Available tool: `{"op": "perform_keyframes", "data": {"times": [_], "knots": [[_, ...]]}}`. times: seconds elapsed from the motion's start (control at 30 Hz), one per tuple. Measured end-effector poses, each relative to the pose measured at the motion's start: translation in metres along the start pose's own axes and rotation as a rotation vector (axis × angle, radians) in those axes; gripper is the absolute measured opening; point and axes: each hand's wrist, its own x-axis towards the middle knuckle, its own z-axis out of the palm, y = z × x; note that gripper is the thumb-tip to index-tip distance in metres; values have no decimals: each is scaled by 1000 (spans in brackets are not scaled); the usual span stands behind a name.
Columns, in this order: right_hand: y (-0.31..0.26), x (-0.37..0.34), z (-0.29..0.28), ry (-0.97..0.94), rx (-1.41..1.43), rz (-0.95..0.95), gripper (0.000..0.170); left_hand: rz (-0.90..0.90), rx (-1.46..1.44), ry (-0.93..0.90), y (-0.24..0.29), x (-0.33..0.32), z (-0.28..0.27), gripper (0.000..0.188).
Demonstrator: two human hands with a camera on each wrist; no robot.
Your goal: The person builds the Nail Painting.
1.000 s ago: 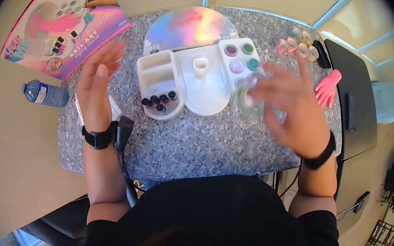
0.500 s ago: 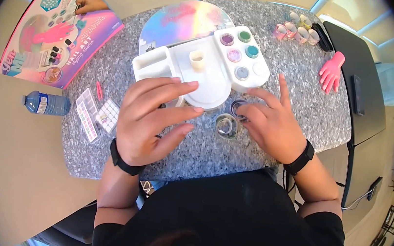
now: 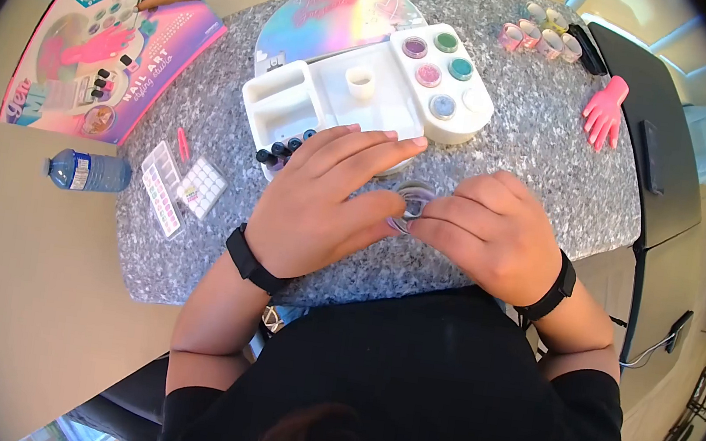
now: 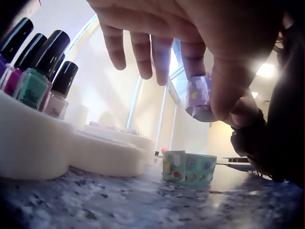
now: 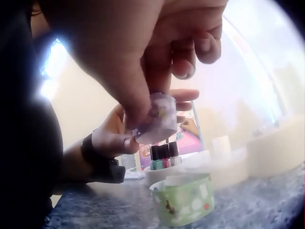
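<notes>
In front of the white tray set (image 3: pixel 374 117), both hands meet over a small purple roll of patterned sticker strip (image 4: pixel 198 93). My left hand (image 3: pixel 315 207) pinches the roll between thumb and index finger, its other fingers stretched out. From the other side, my right hand (image 3: pixel 493 225) pinches it with thumb and index finger, the rest of its fingers curled. The roll is held above the granite table, tilted in the right wrist view. Just below stands a green patterned roll (image 4: pixel 200 171) on the tabletop. In the head view the fingers partly hide the purple roll.
Nail polish bottles (image 4: pixel 40 71) stand in the tray's left part; glitter pots (image 3: pixel 428 75) fill the right. Further left are sticker sheets (image 3: pixel 164 197), a water bottle (image 3: pixel 90 172) and the kit box (image 3: pixel 111 41). At the right lie a pink model hand (image 3: pixel 604 115) and several rolls (image 3: pixel 551 44).
The hands, apart at first, have come together in front of the tray. My right hand has picked up the purple roll, and my left thumb and index finger have closed on it too.
</notes>
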Motion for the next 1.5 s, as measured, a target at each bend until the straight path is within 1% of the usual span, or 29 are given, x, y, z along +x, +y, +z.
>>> {"op": "perform_keyframes", "data": {"times": [0.07, 0.1, 0.17, 0.27, 0.4, 0.5, 0.57, 0.7, 0.87, 1.2, 1.5], "knots": [[-2, -2, 2, -44, 68, 10, 20, -9, 27, -35, 2, 1, -2, 40], [-3, -2, 1, -39, 58, 17, 20, 4, 25, -37, 2, 2, -4, 40], [-5, -3, -2, -118, -9, 25, 17, -53, -1, -78, 2, 0, -9, 38], [-2, -6, -2, -110, -26, 53, 17, -73, -59, -44, -9, -4, -5, 34], [-2, -8, -1, -89, -2, 94, 16, -57, -39, -46, -10, -5, 0, 31], [-2, -13, -1, -123, 6, 130, 13, -63, 16, -27, -11, -4, 0, 27], [-8, -14, -3, -173, 15, 235, 12, -69, 33, -25, -11, -4, 1, 23], [-13, -13, -8, -160, 22, 256, 13, -81, 74, -34, -9, -3, 1, 20], [-15, -10, -12, -203, 47, 279, 13, -60, 125, -53, -8, -3, 2, 10], [-18, -12, 2, -187, 34, 258, 17, -52, 63, -99, -1, -3, 3, 3], [-18, -18, -3, -207, 2, 346, 18, -30, 93, -146, 3, -4, 5, 1]]}}
